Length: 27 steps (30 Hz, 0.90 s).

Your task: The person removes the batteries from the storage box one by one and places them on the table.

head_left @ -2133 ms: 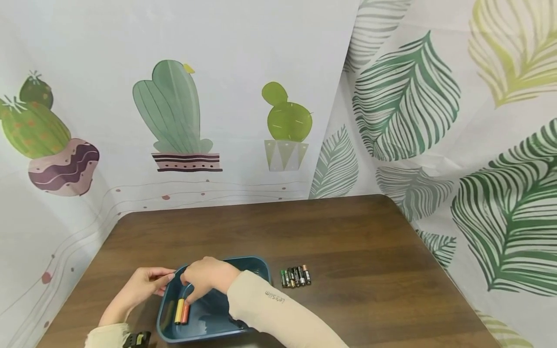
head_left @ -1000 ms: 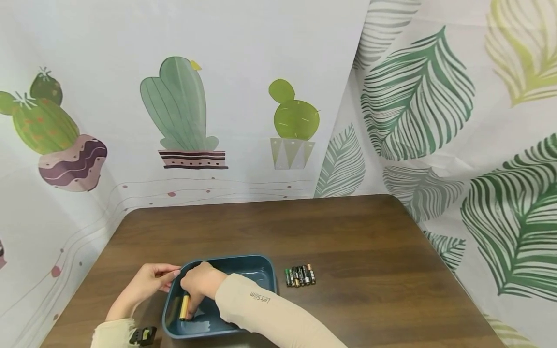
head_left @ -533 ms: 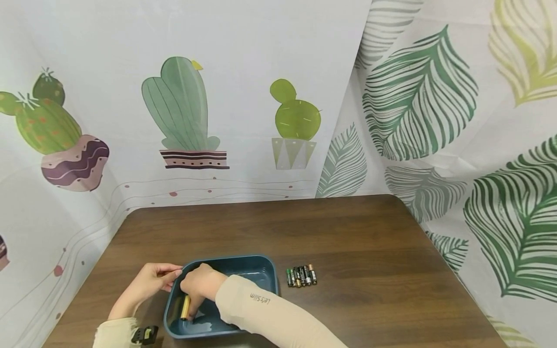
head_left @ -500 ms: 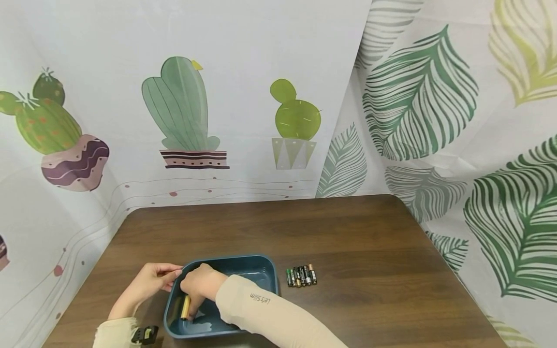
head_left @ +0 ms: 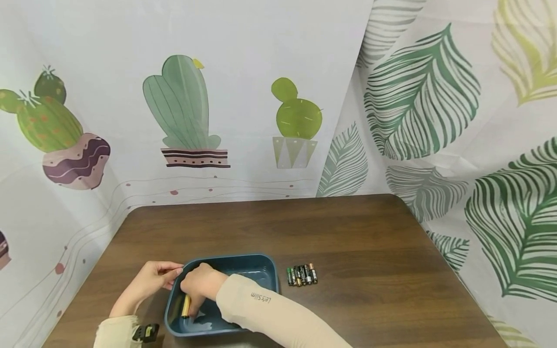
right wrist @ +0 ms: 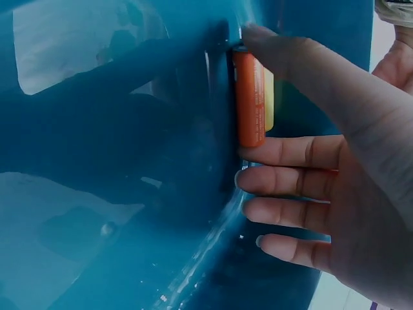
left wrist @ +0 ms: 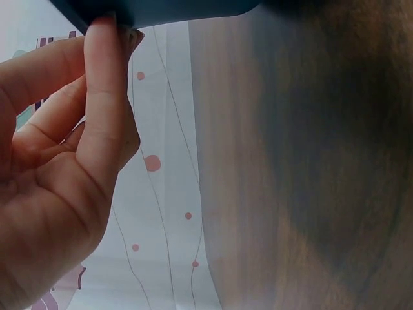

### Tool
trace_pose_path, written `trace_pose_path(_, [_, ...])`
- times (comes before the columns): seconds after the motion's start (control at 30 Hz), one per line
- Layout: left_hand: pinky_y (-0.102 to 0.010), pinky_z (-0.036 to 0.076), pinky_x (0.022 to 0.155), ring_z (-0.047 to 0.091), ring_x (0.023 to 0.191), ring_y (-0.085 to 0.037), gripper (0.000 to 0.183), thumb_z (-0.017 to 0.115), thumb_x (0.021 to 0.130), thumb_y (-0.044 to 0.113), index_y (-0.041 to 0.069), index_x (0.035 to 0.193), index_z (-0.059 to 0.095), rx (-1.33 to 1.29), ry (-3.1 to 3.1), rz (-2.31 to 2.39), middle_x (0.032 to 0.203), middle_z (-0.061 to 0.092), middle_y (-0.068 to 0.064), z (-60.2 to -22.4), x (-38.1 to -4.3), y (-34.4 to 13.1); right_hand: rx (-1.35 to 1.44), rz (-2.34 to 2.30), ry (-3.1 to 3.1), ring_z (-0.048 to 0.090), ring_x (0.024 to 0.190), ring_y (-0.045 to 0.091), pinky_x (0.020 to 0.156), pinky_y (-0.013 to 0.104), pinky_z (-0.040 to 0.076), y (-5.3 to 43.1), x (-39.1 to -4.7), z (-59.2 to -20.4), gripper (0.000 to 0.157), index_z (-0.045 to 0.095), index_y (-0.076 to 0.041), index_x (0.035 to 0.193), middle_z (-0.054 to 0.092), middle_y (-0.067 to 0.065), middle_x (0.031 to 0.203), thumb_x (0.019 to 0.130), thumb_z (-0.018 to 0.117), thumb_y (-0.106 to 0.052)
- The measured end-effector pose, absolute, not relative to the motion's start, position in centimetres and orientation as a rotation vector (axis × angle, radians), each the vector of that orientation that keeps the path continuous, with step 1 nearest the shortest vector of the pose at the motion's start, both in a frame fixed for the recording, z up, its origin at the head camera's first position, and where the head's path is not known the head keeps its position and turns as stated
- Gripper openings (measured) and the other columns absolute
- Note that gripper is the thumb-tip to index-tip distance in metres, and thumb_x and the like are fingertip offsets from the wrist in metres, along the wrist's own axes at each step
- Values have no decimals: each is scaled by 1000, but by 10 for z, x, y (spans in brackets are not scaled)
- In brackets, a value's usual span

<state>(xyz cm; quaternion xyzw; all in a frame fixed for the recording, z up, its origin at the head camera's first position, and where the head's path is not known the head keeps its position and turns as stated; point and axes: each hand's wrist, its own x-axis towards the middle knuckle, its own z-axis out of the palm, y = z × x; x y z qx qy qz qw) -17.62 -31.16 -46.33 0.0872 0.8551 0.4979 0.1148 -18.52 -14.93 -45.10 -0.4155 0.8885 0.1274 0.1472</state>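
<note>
A blue plastic basin point(head_left: 276, 282) stands near the table's front edge. My left hand point(head_left: 148, 286) pinches its left rim between thumb and fingers; the left wrist view shows the fingertips at the basin's point(left wrist: 187, 9) edge. Inside the basin, my right hand point(head_left: 201, 282) reaches down at the left end. The right wrist view shows an orange battery point(right wrist: 249, 100) held end to end, thumb at the top and index finger at the bottom. A yellow battery point(right wrist: 269, 100) lies right beside it against the wall. From the head, only the yellow battery point(head_left: 186, 306) shows.
Several small batteries point(head_left: 302, 275) lie in a row on the brown wooden table point(head_left: 357, 251), right of the basin. A black strapped device point(head_left: 146, 332) sits at the left wrist. A printed cloth point(head_left: 243, 96) hangs behind the table.
My right hand has gone lower in the basin and now hides the orange battery from the head view. My left hand keeps its hold on the rim. The head view shifted slightly.
</note>
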Motion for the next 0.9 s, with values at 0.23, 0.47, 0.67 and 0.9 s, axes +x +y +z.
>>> trace_pose_path(0.23, [-32, 56, 61, 64, 65, -17, 32, 61, 93, 8, -18, 112, 60, 235, 2509, 1458, 89, 68, -16, -460, -177, -309, -1225, 390, 2570, 55, 79, 0, 82, 24, 40, -149, -187, -452, 44, 68, -37, 103, 63, -22, 91, 68, 76, -64])
trace_pose_path(0.47, [-31, 56, 61, 65, 66, -18, 32, 62, 93, 9, -18, 112, 61, 220, 2511, 1445, 88, 68, -16, -461, -176, -309, -1234, 387, 2570, 57, 88, 0, 88, 26, 40, -149, -186, -453, 51, 68, -37, 106, 64, -23, 97, 66, 75, -68])
trace_pose_path(0.67, [-31, 56, 61, 65, 65, -18, 33, 63, 92, 10, -17, 111, 62, 240, 2514, 1451, 88, 68, -17, -462, -177, -310, -1230, 397, 2578, 57, 85, 0, 87, 25, 40, -150, -185, -454, 46, 68, -37, 104, 64, -22, 96, 68, 75, -65])
trace_pose_path(0.9, [-33, 56, 61, 65, 65, -18, 32, 62, 93, 7, -18, 112, 61, 232, 2513, 1461, 88, 68, -17, -461, -175, -310, -1255, 405, 2585, 55, 78, 0, 82, 24, 41, -147, -187, -452, 38, 68, -35, 93, 62, -21, 87, 69, 75, -64])
